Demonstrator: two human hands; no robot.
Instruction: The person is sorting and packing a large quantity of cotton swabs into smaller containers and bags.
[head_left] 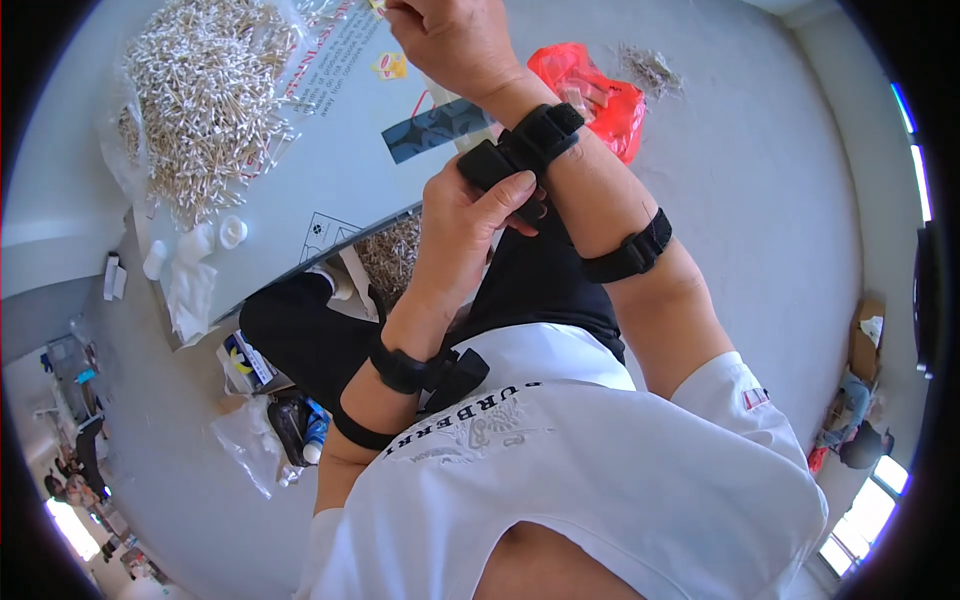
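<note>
My left hand [470, 215] is closed around a small black box-shaped device [487, 165], its thumb pressed on the near end. This device sits by a black strap [548, 132] just below my right wrist. My right hand [455, 45] reaches over the table, fingers curled into a loose fist. The top edge cuts it off, so I cannot see inside the fingers. A second black strap [640, 250] rings my right forearm near the elbow. On my left forearm another black device [458, 380] is strapped. A dark patterned strip [425, 130] lies beneath my hands.
A large heap of cotton swabs [205, 85] in clear plastic covers the left of the table [290, 205]. Small white round containers [232, 232] stand near its corner. A red plastic bag [610, 105] lies at right. More swabs [390, 252] show below the table edge.
</note>
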